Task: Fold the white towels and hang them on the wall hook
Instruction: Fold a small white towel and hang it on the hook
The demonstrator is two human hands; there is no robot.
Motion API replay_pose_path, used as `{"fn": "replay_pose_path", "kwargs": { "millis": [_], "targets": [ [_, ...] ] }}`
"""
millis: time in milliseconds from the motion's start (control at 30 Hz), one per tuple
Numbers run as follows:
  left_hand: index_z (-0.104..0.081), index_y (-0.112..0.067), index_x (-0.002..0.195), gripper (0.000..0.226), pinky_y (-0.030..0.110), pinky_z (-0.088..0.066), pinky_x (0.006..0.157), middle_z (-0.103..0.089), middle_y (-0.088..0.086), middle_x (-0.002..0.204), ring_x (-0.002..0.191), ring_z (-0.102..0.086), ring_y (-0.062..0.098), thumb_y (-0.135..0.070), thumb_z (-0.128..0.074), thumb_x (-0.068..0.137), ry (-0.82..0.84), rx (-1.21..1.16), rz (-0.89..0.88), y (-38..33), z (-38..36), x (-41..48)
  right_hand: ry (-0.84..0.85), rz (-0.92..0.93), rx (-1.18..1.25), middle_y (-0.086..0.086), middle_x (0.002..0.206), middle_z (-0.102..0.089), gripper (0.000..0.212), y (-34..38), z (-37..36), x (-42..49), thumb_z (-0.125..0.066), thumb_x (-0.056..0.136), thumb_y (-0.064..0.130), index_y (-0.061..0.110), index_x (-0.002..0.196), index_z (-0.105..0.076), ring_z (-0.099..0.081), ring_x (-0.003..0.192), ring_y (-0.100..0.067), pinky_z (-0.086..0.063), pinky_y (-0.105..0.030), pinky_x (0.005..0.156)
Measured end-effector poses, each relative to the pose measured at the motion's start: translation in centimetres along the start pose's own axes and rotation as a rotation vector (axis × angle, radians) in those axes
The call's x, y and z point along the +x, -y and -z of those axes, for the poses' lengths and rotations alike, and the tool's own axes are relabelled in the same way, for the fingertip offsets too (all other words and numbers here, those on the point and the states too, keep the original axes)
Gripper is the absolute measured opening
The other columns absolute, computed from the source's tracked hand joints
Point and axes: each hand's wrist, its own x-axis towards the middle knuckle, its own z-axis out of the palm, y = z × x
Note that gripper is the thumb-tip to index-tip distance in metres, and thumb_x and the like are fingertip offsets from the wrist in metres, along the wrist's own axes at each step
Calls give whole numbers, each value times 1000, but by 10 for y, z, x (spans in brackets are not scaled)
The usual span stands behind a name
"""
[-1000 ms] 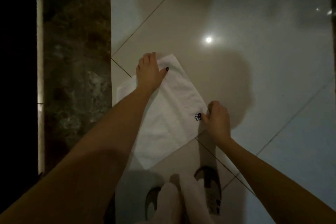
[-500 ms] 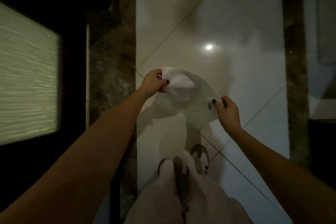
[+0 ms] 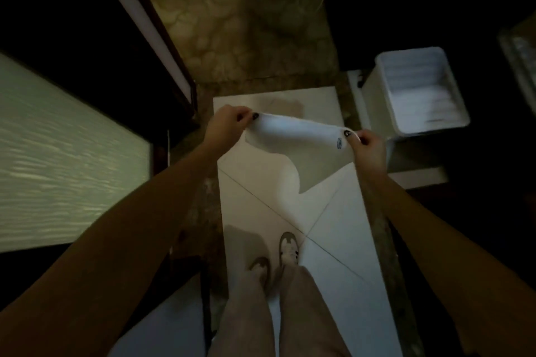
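A white towel (image 3: pixel 301 151) with a small dark emblem near one corner hangs in the air above the pale tiled floor (image 3: pixel 333 240). My left hand (image 3: pixel 226 127) pinches its left top corner. My right hand (image 3: pixel 368 148) pinches the right top corner beside the emblem. The top edge is stretched between both hands and the rest droops below to a point. No wall hook shows in this view.
A white rectangular bin (image 3: pixel 420 90) stands to the right, close to my right hand. A frosted glass panel (image 3: pixel 58 153) in a dark frame runs along the left. Brown stone flooring (image 3: pixel 237 32) lies ahead. My legs and shoes (image 3: pixel 287 246) are below.
The towel lay flat on the floor under my hands a second ago. Both hands gripped its corners and lifted it; I have stood up, and the towel now hangs stretched between them.
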Motion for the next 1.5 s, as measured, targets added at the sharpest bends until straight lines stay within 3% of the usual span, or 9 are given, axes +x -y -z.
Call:
{"fn": "replay_pose_path", "kwargs": {
  "millis": [267, 467, 533, 733, 1000, 1133, 1200, 1333, 1500],
  "targets": [
    [-68, -9, 108, 28, 32, -45, 85, -70, 14, 103, 95, -63, 30, -24, -48, 97, -170, -2, -245, -114, 37, -64, -259, 121, -215, -10, 69, -63, 27, 46, 113, -126, -57, 93, 23, 0, 78, -60, -60, 66, -25, -48, -38, 58],
    [-59, -15, 97, 8, 28, -50, 63, -68, 4, 82, 73, -64, 20, -22, -57, 93, -70, -107, -426, -213, 9, -95, -294, 48, 169, -12, 89, -68, 36, 53, 201, -204, -58, 94, 8, 24, 126, -59, -63, 71, -21, -52, -34, 66],
    [-57, -20, 91, 5, 14, -45, 55, -67, -1, 81, 69, -62, 8, -24, -60, 91, 33, -213, -435, -257, -4, -107, -279, 49, 241, -15, 102, -71, 31, 57, 230, -228, -56, 93, 1, 20, 116, -66, -66, 79, -21, -55, -35, 75],
    [-62, -6, 89, 2, 24, -48, 63, -65, 3, 72, 63, -62, 7, -4, -63, 89, 444, -562, -525, -386, -33, -157, -218, 20, 326, -15, 104, -71, 14, 59, 312, -295, -66, 88, 4, 4, 101, -71, -69, 97, -22, -57, -31, 87],
    [-67, -1, 94, 10, 13, -48, 68, -67, 0, 76, 65, -63, -6, -10, -65, 89, 662, -534, -771, -504, -79, -230, -587, 89, -26, 13, 65, -67, 20, 36, 399, -358, -70, 87, 27, 26, 68, -66, -61, 61, 3, -41, -9, 52],
    [-69, -2, 97, 13, 24, -49, 75, -70, 17, 88, 80, -64, 14, -11, -63, 90, 760, -497, -863, -548, -106, -270, -599, 153, -138, 11, 112, -53, 11, 17, 445, -383, -71, 85, 22, 27, 76, -67, -51, 102, -7, -44, -17, 81],
    [-68, -4, 94, 10, 19, -48, 71, -70, 11, 83, 75, -63, 8, -10, -61, 91, 783, -502, -910, -568, -118, -287, -566, 146, -221, 10, 127, -50, 7, 9, 465, -395, -71, 85, 25, 19, 82, -71, -48, 111, -7, -41, -17, 85],
    [-68, -16, 86, 11, 13, -47, 70, -69, -6, 79, 73, -64, 0, -13, -60, 93, 816, -576, -924, -604, -134, -314, -654, 109, -204, 2, 96, -70, 16, -5, 500, -413, -70, 86, 32, 25, 73, -67, -62, 87, -8, -46, -19, 68],
    [-70, -24, 89, 19, 11, -49, 74, -73, -12, 84, 85, -67, 0, -17, -54, 96, 858, -622, -959, -629, -156, -341, -744, 128, -133, 10, 67, -64, 23, -25, 531, -433, -74, 84, 31, 28, 64, -63, -56, 62, 3, -41, -12, 57]
  ]
}}
